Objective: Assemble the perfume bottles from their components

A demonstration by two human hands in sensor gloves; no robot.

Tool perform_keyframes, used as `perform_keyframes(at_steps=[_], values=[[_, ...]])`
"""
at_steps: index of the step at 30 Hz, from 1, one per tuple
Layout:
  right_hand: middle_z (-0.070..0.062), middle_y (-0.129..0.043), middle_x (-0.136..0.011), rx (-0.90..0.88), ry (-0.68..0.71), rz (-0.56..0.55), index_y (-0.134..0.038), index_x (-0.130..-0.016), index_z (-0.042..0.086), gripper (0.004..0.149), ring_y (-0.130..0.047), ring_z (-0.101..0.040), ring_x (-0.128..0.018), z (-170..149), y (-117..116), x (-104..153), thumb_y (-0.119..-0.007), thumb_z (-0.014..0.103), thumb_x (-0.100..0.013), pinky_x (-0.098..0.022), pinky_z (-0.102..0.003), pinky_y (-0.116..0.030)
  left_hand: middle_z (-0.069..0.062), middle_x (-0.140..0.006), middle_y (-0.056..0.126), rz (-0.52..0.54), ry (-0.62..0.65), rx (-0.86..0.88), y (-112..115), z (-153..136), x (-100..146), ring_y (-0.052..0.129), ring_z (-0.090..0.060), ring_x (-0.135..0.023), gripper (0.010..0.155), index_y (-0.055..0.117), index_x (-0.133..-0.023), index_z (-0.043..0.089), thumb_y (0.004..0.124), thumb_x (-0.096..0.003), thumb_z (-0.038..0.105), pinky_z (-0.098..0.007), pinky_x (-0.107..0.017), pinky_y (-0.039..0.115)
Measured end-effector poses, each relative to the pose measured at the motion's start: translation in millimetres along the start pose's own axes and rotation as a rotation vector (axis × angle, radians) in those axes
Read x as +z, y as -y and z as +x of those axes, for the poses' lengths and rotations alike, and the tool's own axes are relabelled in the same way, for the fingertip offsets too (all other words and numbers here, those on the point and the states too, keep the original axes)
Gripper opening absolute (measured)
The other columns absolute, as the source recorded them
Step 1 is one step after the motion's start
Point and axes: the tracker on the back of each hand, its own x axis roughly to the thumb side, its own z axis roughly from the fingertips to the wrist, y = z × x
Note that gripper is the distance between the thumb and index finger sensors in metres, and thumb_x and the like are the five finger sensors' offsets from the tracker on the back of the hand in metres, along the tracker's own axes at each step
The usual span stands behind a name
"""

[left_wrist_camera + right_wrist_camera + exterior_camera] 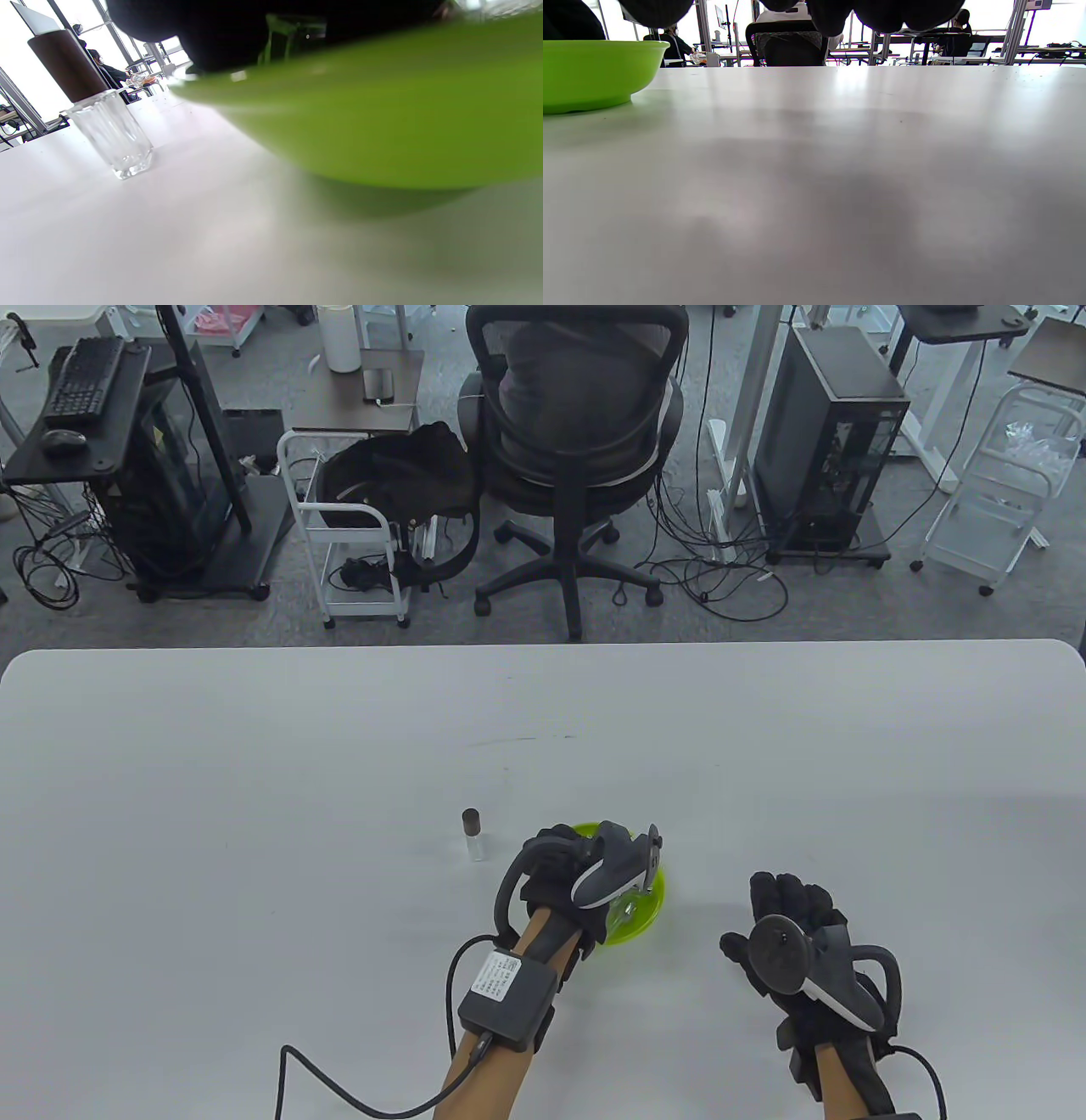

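bowl (646,918): glossy green plastic | bottle (113,136): clear glass, matt brown cap (67,64) | table (254,780): smooth white, slight sheen

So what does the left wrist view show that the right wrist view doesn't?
Only the left wrist view shows the capped bottle, clear glass with a dark brown cap, standing upright on the table, apart from the bowl, and something clear above the bowl's rim under the left hand. Only the right wrist view shows the right hand's fingers hanging over bare table, holding nothing. Both show the green bowl.
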Motion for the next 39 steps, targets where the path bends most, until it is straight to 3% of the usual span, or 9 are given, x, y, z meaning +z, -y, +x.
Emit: perform_keyframes(at_steps=[11, 16, 19, 23, 26, 29, 39], values=[[-0.030, -0.038, -0.121, -0.004, 0.001, -0.008, -0.021, -0.117, 0.010, 0.084, -0.049, -0.060, -0.108, 0.6, 0.2, 0.1, -0.055, 0.059, -0.058, -0.076, -0.071, -0.051, -0.020, -0.109, 0.057, 0.064, 0.002, -0.073, -0.2, -3.2, 17.4, 0.078, -0.032, -0.085, 0.055, 0.053, -0.107, 0.014, 0.060, -0.0581, 0.038, -0.043, -0.067, 0.069], [-0.030, -0.038, -0.121, 0.001, 0.004, -0.007, -0.019, -0.117, 0.010, 0.084, -0.049, -0.060, -0.108, 1.9, -0.6, 0.1, -0.054, 0.059, -0.058, -0.076, -0.071, -0.051, -0.030, -0.115, 0.049, 0.107, 0.013, 0.006, -8.2, -18.1, 28.1, 0.075, -0.049, -0.097, 0.056, 0.049, -0.107, 0.009, 0.056, -0.0588, 0.036, -0.049, -0.069, 0.072], [-0.030, -0.038, -0.121, 0.008, 0.005, -0.002, -0.019, -0.117, 0.010, 0.084, -0.049, -0.060, -0.108, 3.1, -1.0, 0.3, -0.054, 0.059, -0.058, -0.076, -0.071, -0.051, -0.032, -0.112, 0.054, 0.156, 0.019, 0.074, -12.3, -28.6, 34.0, 0.080, -0.052, -0.094, 0.056, 0.046, -0.106, 0.007, 0.056, -0.0590, 0.036, -0.048, -0.066, 0.077], [-0.030, -0.038, -0.121, 0.010, 0.005, 0.000, -0.019, -0.117, 0.010, 0.084, -0.049, -0.060, -0.108, 3.6, -0.8, 0.5, -0.054, 0.059, -0.058, -0.076, -0.071, -0.052, -0.032, -0.106, 0.061, 0.228, 0.052, 0.194, -12.2, -45.2, 40.3, 0.090, -0.044, -0.087, 0.056, 0.042, -0.104, 0.004, 0.055, -0.0598, 0.036, -0.042, -0.060, 0.085], [-0.030, -0.038, -0.121, 0.017, 0.004, 0.006, -0.019, -0.117, 0.010, 0.084, -0.049, -0.060, -0.108, 4.4, -0.5, 0.9, -0.054, 0.059, -0.058, -0.076, -0.071, -0.052, -0.029, -0.100, 0.071, 0.361, 0.072, 0.312, -8.4, -61.9, 47.6, 0.100, -0.035, -0.078, 0.056, 0.044, -0.102, 0.002, 0.054, -0.0610, 0.040, -0.035, -0.053, 0.090], [-0.030, -0.038, -0.121, 0.021, 0.005, 0.009, -0.019, -0.117, 0.010, 0.084, -0.049, -0.060, -0.108, 5.6, -0.7, 0.8, -0.054, 0.059, -0.058, -0.076, -0.071, -0.052, -0.026, -0.098, 0.075, 0.439, 0.082, 0.368, -2.0, -79.6, 55.3, 0.103, -0.030, -0.073, 0.056, 0.046, -0.100, 0.004, 0.058, -0.0603, 0.042, -0.032, -0.050, 0.091], [-0.030, -0.038, -0.121, 0.039, 0.009, 0.018, -0.019, -0.117, 0.011, 0.085, -0.049, -0.060, -0.109, 9.5, -1.0, 0.5, -0.055, 0.059, -0.058, -0.076, -0.071, -0.052, -0.013, -0.093, 0.083, 0.562, 0.108, 0.389, 25.8, -114.4, 80.0, 0.103, -0.018, -0.057, 0.055, 0.056, -0.097, 0.017, 0.079, -0.0534, 0.043, -0.026, -0.046, 0.088]])
